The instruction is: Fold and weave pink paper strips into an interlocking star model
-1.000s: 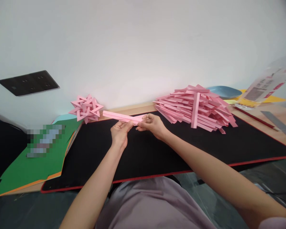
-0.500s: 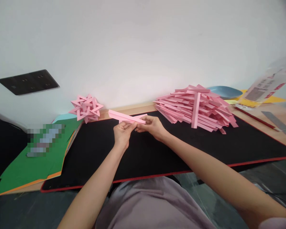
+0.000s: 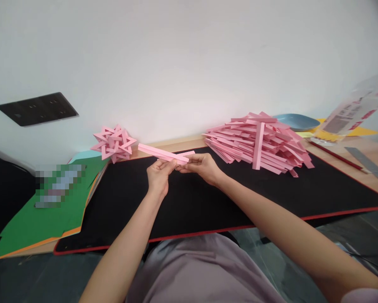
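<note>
Two folded pink paper strips cross each other between my hands, above the black mat (image 3: 189,202). My left hand (image 3: 159,173) pinches the front paper strip (image 3: 157,153), which slants up toward the left. Fingers closed, my right hand (image 3: 201,166) grips the rear paper strip (image 3: 191,153), mostly hidden behind the front one. Whether the strips are joined where they cross cannot be made out. A pile of folded pink strips (image 3: 239,143) lies at the mat's back right. Beyond the mat's back left edge sits a pink paper star (image 3: 114,143) of interlocked strips.
Green paper sheets (image 3: 21,223) lie at the left, with a blurred item on top. At the right are a blue dish (image 3: 298,122), a clear plastic bottle (image 3: 350,109), a dark red pencil (image 3: 337,156) and a ruler (image 3: 370,166). A wall with a black socket panel (image 3: 37,108) rises behind.
My left hand and the front strip have shifted slightly left, so its right end sits farther left over the rear strip. My right hand has barely moved.
</note>
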The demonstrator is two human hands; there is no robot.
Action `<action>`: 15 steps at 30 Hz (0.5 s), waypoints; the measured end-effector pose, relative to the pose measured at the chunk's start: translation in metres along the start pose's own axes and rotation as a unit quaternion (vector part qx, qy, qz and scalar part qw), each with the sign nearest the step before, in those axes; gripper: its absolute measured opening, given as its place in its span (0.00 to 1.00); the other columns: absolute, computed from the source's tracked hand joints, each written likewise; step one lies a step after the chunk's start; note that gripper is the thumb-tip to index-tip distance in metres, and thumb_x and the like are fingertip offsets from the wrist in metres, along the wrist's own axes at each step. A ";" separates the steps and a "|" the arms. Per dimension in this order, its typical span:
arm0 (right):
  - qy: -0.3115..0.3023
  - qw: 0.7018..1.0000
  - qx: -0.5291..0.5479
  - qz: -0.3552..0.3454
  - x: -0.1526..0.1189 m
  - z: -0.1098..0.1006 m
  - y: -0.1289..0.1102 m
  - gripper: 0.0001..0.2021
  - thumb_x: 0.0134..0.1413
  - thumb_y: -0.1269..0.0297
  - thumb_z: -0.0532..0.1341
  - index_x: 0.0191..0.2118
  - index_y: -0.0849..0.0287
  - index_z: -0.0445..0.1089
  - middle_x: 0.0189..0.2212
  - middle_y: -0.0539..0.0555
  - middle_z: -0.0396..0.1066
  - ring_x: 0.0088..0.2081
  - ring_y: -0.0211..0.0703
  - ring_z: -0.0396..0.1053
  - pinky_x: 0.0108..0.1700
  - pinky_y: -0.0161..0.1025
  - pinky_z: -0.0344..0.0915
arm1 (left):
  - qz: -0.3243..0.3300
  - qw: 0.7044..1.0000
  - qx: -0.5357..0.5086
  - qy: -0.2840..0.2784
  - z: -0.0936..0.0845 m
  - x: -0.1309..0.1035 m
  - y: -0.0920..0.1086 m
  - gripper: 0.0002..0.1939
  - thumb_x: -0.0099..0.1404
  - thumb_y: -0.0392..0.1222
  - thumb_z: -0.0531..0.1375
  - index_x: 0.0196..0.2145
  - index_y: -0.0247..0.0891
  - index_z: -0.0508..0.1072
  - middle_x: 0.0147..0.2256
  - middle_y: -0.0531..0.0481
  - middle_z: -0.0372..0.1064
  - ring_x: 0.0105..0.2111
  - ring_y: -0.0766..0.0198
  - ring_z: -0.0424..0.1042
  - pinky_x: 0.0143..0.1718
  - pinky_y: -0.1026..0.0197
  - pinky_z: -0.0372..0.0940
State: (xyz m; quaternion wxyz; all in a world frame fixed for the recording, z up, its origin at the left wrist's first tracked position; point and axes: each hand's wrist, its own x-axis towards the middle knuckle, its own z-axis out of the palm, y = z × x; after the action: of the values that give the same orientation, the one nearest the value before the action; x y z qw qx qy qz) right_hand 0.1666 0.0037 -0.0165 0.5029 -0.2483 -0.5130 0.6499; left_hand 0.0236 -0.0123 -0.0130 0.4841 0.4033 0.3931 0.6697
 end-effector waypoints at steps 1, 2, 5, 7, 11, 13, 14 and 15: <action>-0.005 1.000 -0.003 0.002 0.000 0.000 -0.001 0.19 0.31 0.63 0.69 0.35 0.66 0.73 0.28 0.54 0.74 0.33 0.44 0.74 0.45 0.47 0.69 | -0.002 1.000 -0.001 0.003 -0.001 0.000 0.000 0.11 0.41 0.37 0.69 0.25 0.32 0.74 0.25 0.48 0.74 0.25 0.65 0.73 0.36 0.59 0.67; -0.011 1.000 -0.008 0.005 -0.001 -0.001 -0.002 0.20 0.32 0.63 0.69 0.36 0.65 0.72 0.28 0.54 0.74 0.33 0.44 0.74 0.45 0.46 0.69 | -0.004 1.000 0.000 0.006 -0.001 0.001 0.001 0.12 0.41 0.37 0.69 0.25 0.32 0.74 0.25 0.48 0.74 0.26 0.64 0.73 0.37 0.59 0.67; -0.030 0.999 -0.040 0.015 -0.002 -0.002 -0.004 0.23 0.34 0.65 0.69 0.42 0.64 0.69 0.29 0.54 0.74 0.34 0.43 0.74 0.43 0.44 0.70 | -0.017 1.000 0.002 0.005 -0.002 0.000 0.002 0.13 0.41 0.38 0.69 0.26 0.32 0.74 0.26 0.48 0.74 0.27 0.62 0.74 0.39 0.56 0.68; -0.016 0.997 -0.067 0.018 -0.001 -0.003 -0.003 0.21 0.37 0.65 0.68 0.41 0.64 0.68 0.28 0.54 0.74 0.32 0.41 0.74 0.39 0.41 0.71 | -0.032 0.999 0.012 -0.010 -0.001 -0.001 0.003 0.13 0.41 0.39 0.69 0.26 0.31 0.74 0.26 0.46 0.74 0.28 0.62 0.74 0.40 0.55 0.68; 0.026 0.992 -0.116 0.033 0.002 -0.008 0.000 0.15 0.40 0.66 0.67 0.36 0.65 0.68 0.24 0.53 0.72 0.26 0.38 0.73 0.31 0.34 0.71 | -0.027 0.998 0.046 -0.036 0.000 -0.001 0.006 0.16 0.42 0.40 0.69 0.29 0.30 0.73 0.29 0.44 0.74 0.30 0.61 0.73 0.37 0.57 0.69; 0.023 0.989 -0.140 0.049 0.004 -0.010 0.000 0.12 0.41 0.69 0.67 0.35 0.65 0.68 0.24 0.53 0.72 0.25 0.37 0.72 0.29 0.32 0.70 | 0.007 0.999 0.050 -0.003 -0.002 0.001 0.009 0.17 0.42 0.39 0.69 0.31 0.31 0.73 0.29 0.46 0.73 0.29 0.62 0.73 0.32 0.60 0.69; 0.019 0.986 -0.154 0.057 0.004 -0.012 0.000 0.11 0.41 0.70 0.66 0.34 0.65 0.68 0.24 0.53 0.72 0.25 0.36 0.72 0.29 0.31 0.69 | 0.022 0.998 0.052 0.019 -0.003 0.003 0.011 0.18 0.42 0.40 0.69 0.32 0.32 0.72 0.28 0.48 0.73 0.28 0.63 0.73 0.28 0.62 0.69; 0.012 0.984 -0.167 0.064 0.005 -0.013 -0.001 0.10 0.41 0.70 0.66 0.33 0.65 0.68 0.24 0.54 0.73 0.25 0.36 0.72 0.28 0.31 0.69 | 0.031 0.997 0.055 0.040 -0.004 0.005 0.012 0.20 0.42 0.40 0.68 0.34 0.33 0.72 0.28 0.48 0.73 0.27 0.63 0.73 0.25 0.64 0.67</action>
State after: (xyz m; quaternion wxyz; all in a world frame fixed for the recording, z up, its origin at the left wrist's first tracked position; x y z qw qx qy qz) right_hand 0.1762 0.0131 -0.0189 0.4180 -0.3692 -0.5908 0.5831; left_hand 0.0148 -0.0112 -0.0026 0.4240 0.4143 0.4351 0.6777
